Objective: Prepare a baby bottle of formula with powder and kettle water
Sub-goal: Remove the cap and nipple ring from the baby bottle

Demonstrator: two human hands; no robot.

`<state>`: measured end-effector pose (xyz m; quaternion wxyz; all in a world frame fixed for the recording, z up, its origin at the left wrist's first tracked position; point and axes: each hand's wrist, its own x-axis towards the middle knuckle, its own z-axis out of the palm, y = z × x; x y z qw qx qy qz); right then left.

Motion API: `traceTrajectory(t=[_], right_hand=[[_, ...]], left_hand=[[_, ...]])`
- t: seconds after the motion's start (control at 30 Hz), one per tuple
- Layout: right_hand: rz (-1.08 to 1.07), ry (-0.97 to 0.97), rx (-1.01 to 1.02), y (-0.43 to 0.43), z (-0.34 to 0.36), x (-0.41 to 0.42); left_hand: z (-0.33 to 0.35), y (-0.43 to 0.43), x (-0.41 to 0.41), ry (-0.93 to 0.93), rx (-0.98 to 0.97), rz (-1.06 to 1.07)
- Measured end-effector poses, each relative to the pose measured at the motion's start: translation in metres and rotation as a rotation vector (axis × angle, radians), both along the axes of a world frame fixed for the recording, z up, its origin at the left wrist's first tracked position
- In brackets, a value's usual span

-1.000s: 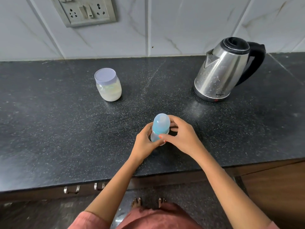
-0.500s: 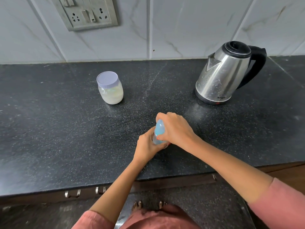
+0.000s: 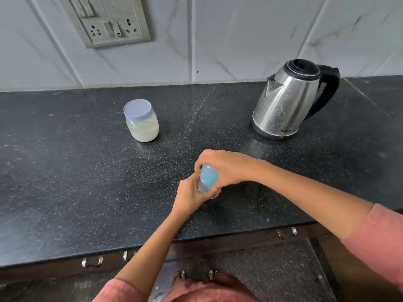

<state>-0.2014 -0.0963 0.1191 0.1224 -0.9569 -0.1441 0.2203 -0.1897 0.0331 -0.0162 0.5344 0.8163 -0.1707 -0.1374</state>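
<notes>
I have the bottle (image 3: 204, 186) standing upright on the worktop (image 3: 87, 182), near the middle of its front edge. My left hand (image 3: 190, 198) grips its clear lower body from the near left, fingers curled round it. My right hand (image 3: 223, 166) sits over it from the right, fingers clamped on the blue top (image 3: 209, 175). The long axis runs straight up between the two grips, so I judge the coming twist turns about it. The jar (image 3: 141, 120) sits toward the rear left, lid on. The kettle (image 3: 290, 105) is at the rear right, nearer my right hand.
</notes>
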Motion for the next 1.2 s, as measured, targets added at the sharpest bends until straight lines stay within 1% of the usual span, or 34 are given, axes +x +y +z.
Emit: traceTrajectory(t=[0.1, 0.17, 0.27, 0.5, 0.57, 0.63, 0.7, 0.73, 0.8, 1.03, 1.1, 1.17, 1.2], right_hand=[[-0.213, -0.029, -0.047, 0.002, 0.000, -0.004], [-0.285, -0.077, -0.113, 0.007, -0.001, -0.007], [-0.234, -0.111, -0.147, 0.014, -0.001, -0.007], [-0.028, -0.054, -0.147, 0.015, 0.007, -0.005], [-0.079, -0.026, -0.111, 0.015, 0.006, -0.005], [-0.215, -0.014, -0.066, 0.013, 0.006, -0.008], [-0.301, -0.082, -0.143, 0.013, 0.006, -0.011], [-0.308, -0.119, -0.189, 0.013, 0.005, -0.011], [-0.304, -0.150, -0.173, 0.017, 0.006, -0.010], [-0.125, -0.058, -0.068, 0.018, 0.010, -0.013], [-0.141, -0.059, -0.037, 0.018, 0.008, -0.013], [-0.224, -0.090, -0.027, 0.017, 0.009, -0.014], [-0.268, -0.111, -0.058, 0.017, 0.009, -0.014]], left_hand=[[0.000, -0.001, 0.001, 0.017, -0.030, -0.022], [0.000, -0.001, 0.000, 0.013, -0.028, -0.016], [0.000, 0.000, 0.000, 0.010, -0.023, -0.013], [0.003, -0.002, -0.003, 0.024, 0.016, 0.006], [0.004, -0.001, -0.003, 0.021, 0.017, 0.006], [0.005, 0.000, -0.004, -0.002, 0.013, -0.002], [0.005, 0.000, -0.005, -0.006, 0.010, -0.002], [0.004, 0.000, -0.005, -0.005, 0.010, 0.001], [0.003, 0.000, -0.004, -0.004, 0.006, 0.004], [-0.001, 0.000, -0.003, 0.025, 0.011, 0.010], [-0.001, 0.000, -0.004, 0.026, 0.018, 0.011], [0.001, 0.000, -0.004, 0.012, 0.012, 0.002], [0.002, 0.000, -0.004, 0.006, 0.011, 0.000]])
